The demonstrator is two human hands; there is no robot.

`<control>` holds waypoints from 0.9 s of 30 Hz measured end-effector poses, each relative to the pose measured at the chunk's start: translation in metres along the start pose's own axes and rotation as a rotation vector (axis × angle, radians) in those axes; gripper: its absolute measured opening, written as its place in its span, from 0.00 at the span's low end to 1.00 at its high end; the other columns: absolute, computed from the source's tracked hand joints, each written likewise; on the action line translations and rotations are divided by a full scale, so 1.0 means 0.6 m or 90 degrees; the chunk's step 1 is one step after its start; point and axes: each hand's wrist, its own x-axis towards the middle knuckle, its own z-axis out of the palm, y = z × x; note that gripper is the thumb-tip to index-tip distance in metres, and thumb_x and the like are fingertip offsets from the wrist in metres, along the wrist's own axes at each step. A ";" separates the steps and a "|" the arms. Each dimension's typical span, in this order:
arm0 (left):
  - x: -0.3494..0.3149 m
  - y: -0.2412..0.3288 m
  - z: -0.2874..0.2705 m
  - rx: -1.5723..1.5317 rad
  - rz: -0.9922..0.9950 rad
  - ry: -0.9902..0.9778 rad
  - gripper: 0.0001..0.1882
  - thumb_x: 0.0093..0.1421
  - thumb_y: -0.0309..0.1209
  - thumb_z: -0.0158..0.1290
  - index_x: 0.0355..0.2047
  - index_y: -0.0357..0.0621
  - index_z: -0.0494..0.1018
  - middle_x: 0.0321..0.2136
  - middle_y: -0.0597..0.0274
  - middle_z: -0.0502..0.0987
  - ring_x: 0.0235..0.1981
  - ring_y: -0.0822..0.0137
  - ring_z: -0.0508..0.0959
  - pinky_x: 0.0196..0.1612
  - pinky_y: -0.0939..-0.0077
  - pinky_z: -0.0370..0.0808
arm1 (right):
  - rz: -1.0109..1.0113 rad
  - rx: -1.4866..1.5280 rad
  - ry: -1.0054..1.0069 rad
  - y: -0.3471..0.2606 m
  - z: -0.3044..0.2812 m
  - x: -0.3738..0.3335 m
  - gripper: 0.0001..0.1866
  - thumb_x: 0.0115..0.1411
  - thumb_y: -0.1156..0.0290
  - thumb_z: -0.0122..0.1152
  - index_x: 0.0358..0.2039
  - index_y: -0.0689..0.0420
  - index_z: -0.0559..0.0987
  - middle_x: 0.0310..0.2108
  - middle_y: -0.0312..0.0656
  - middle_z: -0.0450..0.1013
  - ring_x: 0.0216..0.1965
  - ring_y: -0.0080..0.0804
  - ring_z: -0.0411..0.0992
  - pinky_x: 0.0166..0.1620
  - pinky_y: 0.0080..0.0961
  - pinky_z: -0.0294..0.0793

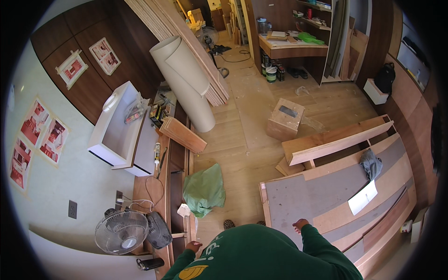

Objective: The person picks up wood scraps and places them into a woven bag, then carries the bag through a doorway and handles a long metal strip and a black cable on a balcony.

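Ahead & R of R hand (300, 226), see grey-topped wood panel (322, 190), long axis approx L-R, angling away. Note R fingers parted, w/ nothing in grip; can't tell re L hand (193, 246), farther off.

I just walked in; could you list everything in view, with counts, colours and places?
Printed sheets: 5, red and white, left wall and doors
Long boards: several, tan, beside the roll
Roll: 1, beige, upper centre-left
Open unit: 1, white, left
Low unit: 1, brown, along left wall
Fans: 2, grey-black, lower left and far back
Crumpled sheet: 1, green, central floor
Wooden box: 1, brown, floor right of centre
Desk: 1, brown, back of room
Small clutter: uncounted, mixed, desk and shelves
Backpack: 1, black, far right
Large panel: 1, grey and tan, lower right
Cloth: 1, grey, on panel
Paper: 1, white, on panel
Left hand: 1, green sleeve, beside low unit
Right hand: 1, green sleeve, by panel
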 end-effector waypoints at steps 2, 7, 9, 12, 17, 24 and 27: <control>0.008 0.005 0.003 -0.016 -0.003 -0.002 0.21 0.50 0.47 0.62 0.35 0.43 0.81 0.35 0.53 0.82 0.37 0.54 0.81 0.44 0.66 0.76 | 0.006 0.005 0.005 0.007 -0.004 0.002 0.16 0.60 0.60 0.59 0.34 0.63 0.79 0.29 0.45 0.78 0.26 0.34 0.75 0.29 0.31 0.79; 0.053 -0.065 0.020 0.187 0.167 0.000 0.18 0.53 0.46 0.57 0.31 0.43 0.81 0.31 0.52 0.82 0.36 0.53 0.81 0.43 0.64 0.76 | 0.021 0.019 -0.009 -0.001 0.000 -0.012 0.16 0.60 0.60 0.59 0.33 0.62 0.78 0.28 0.44 0.77 0.24 0.34 0.74 0.28 0.31 0.77; 0.067 -0.056 0.015 0.149 0.153 -0.010 0.19 0.54 0.48 0.54 0.31 0.44 0.80 0.30 0.51 0.81 0.35 0.51 0.81 0.42 0.62 0.76 | 0.023 0.059 -0.011 0.011 0.001 -0.005 0.15 0.60 0.60 0.59 0.31 0.62 0.77 0.27 0.43 0.76 0.23 0.34 0.73 0.26 0.31 0.76; 0.058 -0.041 0.011 0.060 0.045 0.018 0.24 0.55 0.53 0.50 0.32 0.44 0.79 0.31 0.48 0.80 0.36 0.49 0.80 0.43 0.57 0.75 | 0.031 0.085 -0.021 0.006 0.001 0.002 0.14 0.60 0.61 0.60 0.29 0.61 0.76 0.25 0.42 0.74 0.22 0.33 0.72 0.25 0.31 0.74; 0.047 -0.013 -0.003 0.043 -0.011 0.061 0.28 0.54 0.56 0.52 0.34 0.41 0.79 0.34 0.43 0.79 0.40 0.43 0.78 0.45 0.51 0.73 | 0.042 0.169 0.005 -0.005 0.033 -0.042 0.11 0.58 0.65 0.60 0.32 0.60 0.75 0.23 0.43 0.73 0.21 0.33 0.72 0.25 0.32 0.74; 0.064 0.003 -0.053 0.062 -0.045 -0.080 0.25 0.55 0.52 0.53 0.37 0.41 0.79 0.38 0.44 0.79 0.44 0.44 0.76 0.50 0.57 0.72 | 0.070 0.060 -0.018 -0.059 0.061 -0.097 0.13 0.58 0.65 0.59 0.38 0.60 0.74 0.28 0.45 0.76 0.25 0.34 0.75 0.27 0.32 0.77; 0.124 -0.036 -0.047 0.056 -0.087 -0.128 0.25 0.55 0.53 0.54 0.38 0.43 0.80 0.40 0.45 0.79 0.46 0.45 0.76 0.51 0.57 0.71 | 0.017 -0.018 0.006 -0.075 0.083 -0.116 0.13 0.57 0.63 0.60 0.33 0.60 0.79 0.30 0.43 0.78 0.29 0.33 0.77 0.34 0.29 0.77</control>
